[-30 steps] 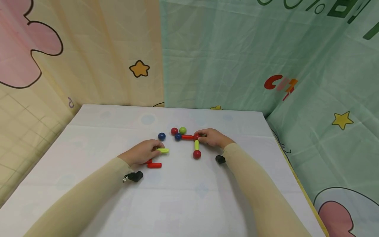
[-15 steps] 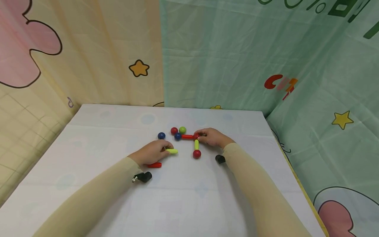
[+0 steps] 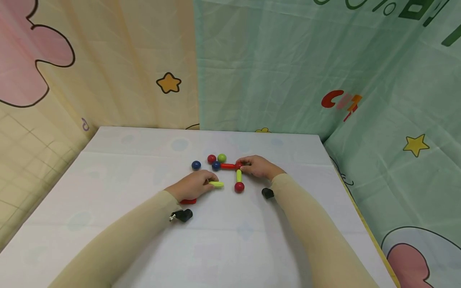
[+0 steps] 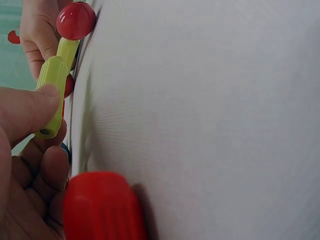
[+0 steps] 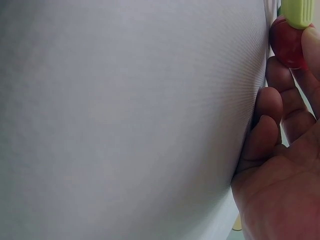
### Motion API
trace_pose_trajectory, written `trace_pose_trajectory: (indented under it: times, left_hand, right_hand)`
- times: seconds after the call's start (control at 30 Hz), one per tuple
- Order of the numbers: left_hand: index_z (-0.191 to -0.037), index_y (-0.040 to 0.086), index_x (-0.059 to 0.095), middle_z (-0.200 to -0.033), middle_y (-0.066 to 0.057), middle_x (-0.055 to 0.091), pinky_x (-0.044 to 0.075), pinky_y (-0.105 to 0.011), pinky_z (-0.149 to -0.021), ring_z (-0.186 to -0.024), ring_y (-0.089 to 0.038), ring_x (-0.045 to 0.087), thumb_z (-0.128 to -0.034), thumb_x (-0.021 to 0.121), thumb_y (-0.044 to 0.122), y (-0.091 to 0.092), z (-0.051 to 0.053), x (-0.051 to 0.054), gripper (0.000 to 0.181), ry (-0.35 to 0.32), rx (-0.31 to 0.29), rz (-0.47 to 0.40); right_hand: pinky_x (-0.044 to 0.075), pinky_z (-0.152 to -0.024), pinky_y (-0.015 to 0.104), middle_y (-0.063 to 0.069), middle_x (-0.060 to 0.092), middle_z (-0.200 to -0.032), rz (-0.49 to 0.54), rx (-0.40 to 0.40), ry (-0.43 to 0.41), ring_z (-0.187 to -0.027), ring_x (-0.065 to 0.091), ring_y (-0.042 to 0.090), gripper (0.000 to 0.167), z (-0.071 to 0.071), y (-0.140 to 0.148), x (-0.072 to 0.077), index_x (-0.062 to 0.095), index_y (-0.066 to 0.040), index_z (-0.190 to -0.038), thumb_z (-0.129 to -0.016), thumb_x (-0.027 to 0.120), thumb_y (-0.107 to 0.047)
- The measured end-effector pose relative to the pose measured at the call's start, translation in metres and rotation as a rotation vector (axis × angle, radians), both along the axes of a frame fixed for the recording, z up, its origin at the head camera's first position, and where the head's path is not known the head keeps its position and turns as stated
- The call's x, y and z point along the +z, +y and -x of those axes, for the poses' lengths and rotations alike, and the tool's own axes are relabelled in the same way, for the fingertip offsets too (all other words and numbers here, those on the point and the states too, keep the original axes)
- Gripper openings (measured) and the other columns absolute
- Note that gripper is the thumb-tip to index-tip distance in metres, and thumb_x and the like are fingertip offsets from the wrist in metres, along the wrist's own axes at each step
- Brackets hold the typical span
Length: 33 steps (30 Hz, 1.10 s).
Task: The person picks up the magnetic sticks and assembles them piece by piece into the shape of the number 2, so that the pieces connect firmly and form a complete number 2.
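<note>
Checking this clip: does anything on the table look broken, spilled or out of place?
Nothing stands out: no damage or spill shows. The left hand pinches a yellow-green rod and the right hand a red ball. One blue ball sits apart from the others, which looks ordinary.

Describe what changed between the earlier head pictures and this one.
The left hand moved rightward, carrying the ribbed yellow-green stick nearer the red-and-yellow-green stick-and-ball assembly. Nothing was newly gripped or let go. The right hand still holds the assembly's glossy red corner ball; the loose glossy dark-blue ball stayed put.
</note>
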<state>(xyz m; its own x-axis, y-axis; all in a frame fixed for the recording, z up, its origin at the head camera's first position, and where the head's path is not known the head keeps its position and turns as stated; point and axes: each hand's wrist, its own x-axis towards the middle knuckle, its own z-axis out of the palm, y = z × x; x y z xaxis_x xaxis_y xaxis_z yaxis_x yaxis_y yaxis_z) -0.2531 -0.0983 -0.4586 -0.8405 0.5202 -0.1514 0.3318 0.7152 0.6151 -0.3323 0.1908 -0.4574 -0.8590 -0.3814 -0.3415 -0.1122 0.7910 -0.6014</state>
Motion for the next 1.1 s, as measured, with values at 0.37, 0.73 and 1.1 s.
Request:
trace_pose_trajectory:
  times: [0.37,0.73,1.1]
  left_hand:
    - [-0.127,0.017,0.071,-0.118,0.001,0.069,0.052,-0.038,-0.097,-0.099,-0.016,0.058,-0.1022,0.069,0.021,0.013,0.001,-0.004,0.025,0.014,-0.02,-0.008]
    - [-0.122,0.021,0.072,-0.115,0.004,0.068,0.051,-0.037,-0.094,-0.097,-0.015,0.058,-0.1026,0.068,0.021,0.022,0.002,-0.006,0.02,-0.011,-0.016,-0.022]
    - [-0.123,0.02,0.071,-0.111,0.005,0.068,0.05,-0.039,-0.099,-0.099,-0.017,0.058,-0.1028,0.068,0.021,0.032,0.002,-0.008,0.021,-0.018,-0.022,-0.023]
  right_hand:
    - [0.039,-0.123,0.05,0.007,0.061,-0.148,0.013,0.014,0.009,-0.133,0.051,0.028,0.04,0.0,0.0,0.0,0.064,-0.022,-0.146,-0.107,0.062,-0.03]
    - [0.04,-0.12,0.049,0.006,0.064,-0.145,-0.002,0.015,0.03,-0.131,0.051,0.027,0.037,-0.002,-0.001,0.004,0.065,-0.024,-0.143,-0.107,0.061,-0.03]
    - [0.037,-0.123,0.051,0.006,0.061,-0.149,-0.01,0.013,0.028,-0.138,0.05,0.028,0.038,-0.002,-0.001,0.003,0.065,-0.024,-0.144,-0.107,0.061,-0.032]
